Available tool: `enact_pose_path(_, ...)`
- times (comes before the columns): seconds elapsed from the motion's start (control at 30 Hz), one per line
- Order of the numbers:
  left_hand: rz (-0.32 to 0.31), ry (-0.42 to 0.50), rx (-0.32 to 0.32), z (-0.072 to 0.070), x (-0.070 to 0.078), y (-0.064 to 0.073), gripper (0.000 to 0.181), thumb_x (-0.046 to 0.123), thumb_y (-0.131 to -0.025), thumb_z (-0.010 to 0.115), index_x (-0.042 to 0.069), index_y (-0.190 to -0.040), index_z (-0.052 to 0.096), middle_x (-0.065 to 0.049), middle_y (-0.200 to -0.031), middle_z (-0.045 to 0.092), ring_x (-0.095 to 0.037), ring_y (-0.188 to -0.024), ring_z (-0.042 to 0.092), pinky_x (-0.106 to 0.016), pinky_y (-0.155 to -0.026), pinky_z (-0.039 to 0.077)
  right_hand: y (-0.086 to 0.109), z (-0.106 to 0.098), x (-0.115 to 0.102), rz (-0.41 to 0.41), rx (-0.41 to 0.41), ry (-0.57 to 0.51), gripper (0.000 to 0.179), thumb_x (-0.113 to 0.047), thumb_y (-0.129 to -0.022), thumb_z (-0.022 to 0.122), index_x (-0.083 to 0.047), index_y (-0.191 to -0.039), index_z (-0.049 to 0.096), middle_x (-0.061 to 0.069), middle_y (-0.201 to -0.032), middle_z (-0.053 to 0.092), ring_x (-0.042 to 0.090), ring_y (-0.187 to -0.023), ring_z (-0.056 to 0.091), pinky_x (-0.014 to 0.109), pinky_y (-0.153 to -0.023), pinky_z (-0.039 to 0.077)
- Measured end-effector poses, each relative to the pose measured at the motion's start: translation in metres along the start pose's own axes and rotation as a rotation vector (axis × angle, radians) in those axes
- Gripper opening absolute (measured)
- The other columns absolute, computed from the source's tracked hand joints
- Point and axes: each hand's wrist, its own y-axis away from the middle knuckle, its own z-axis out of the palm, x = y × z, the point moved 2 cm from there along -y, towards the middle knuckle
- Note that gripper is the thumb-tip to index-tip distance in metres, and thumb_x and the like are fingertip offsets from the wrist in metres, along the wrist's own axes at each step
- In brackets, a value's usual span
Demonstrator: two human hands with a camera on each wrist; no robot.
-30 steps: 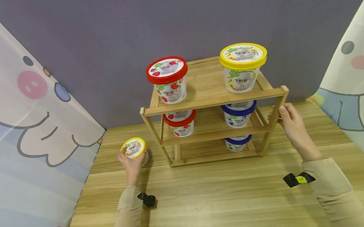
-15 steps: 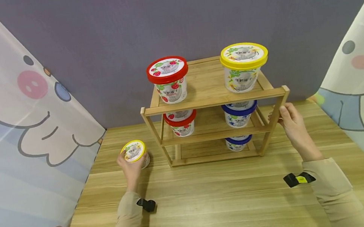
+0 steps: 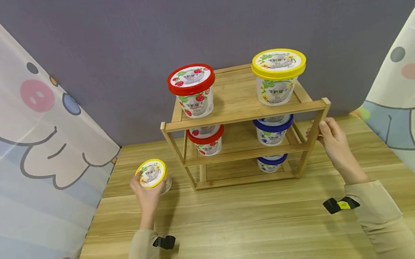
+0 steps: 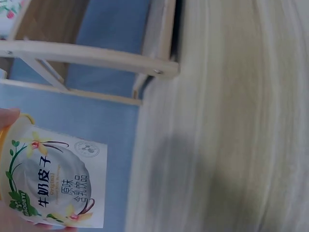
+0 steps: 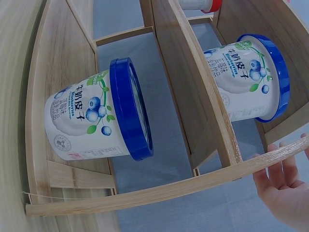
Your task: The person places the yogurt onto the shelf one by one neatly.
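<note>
My left hand point(image 3: 146, 195) grips a white tub with a yellow lid point(image 3: 152, 173), left of the wooden rack point(image 3: 244, 116). The left wrist view shows this tub's vanilla-flower print point(image 4: 55, 179), with its base held above the table. My right hand point(image 3: 336, 148) holds the rack's right upright; in the right wrist view the fingers point(image 5: 288, 169) curl around that wood. On the top shelf stand a red-lidded strawberry tub point(image 3: 196, 105) and another yellow-lidded tub point(image 3: 277, 90). Below are a red-lidded tub point(image 3: 209, 148) and blue-lidded blueberry tubs point(image 3: 270, 137), partly hidden by the shelves.
The rack stands on a wood-grain table point(image 3: 235, 229), close to a grey back wall point(image 3: 135, 47). Cartoon-printed curtains point(image 3: 72, 137) border the left and right sides. A blue-lidded tub point(image 3: 269, 167) sits on the bottom shelf at right.
My left hand and the yellow-lidded tub have shifted slightly left and toward me. The right hand stays on the rack's upright.
</note>
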Motion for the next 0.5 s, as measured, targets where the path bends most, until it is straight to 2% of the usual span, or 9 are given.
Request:
enact_pose_path(0.3,0.026,-0.002,-0.11,-0.013,0.028,0.021,0.083,0.01,-0.063,0.079,-0.001,-0.129,0.03,-0.019,-0.132,0.019,-0.034,-0.121,0.024,-0.05,-0.1,0.022,0.0,0.0,0.0,0.0,0.003,-0.006,0.016,-0.02,-0.094,0.036,-0.012,-0.098,0.05,0.004,-0.092,0.052,0.008,-0.081,0.056,0.015,-0.075,0.043)
enact_pose_path(0.5,0.055,0.003,-0.124,-0.018,0.044,0.036,0.084,0.008,-0.061,0.079,-0.001,-0.129,0.03,-0.02,-0.133,0.019,-0.034,-0.121,0.023,-0.054,-0.099,0.021,0.0,0.001,0.001,-0.007,0.007,-0.014,0.015,-0.02,-0.094,0.037,-0.012,-0.098,0.05,0.004,-0.09,0.053,0.009,-0.08,0.057,0.015,-0.075,0.044)
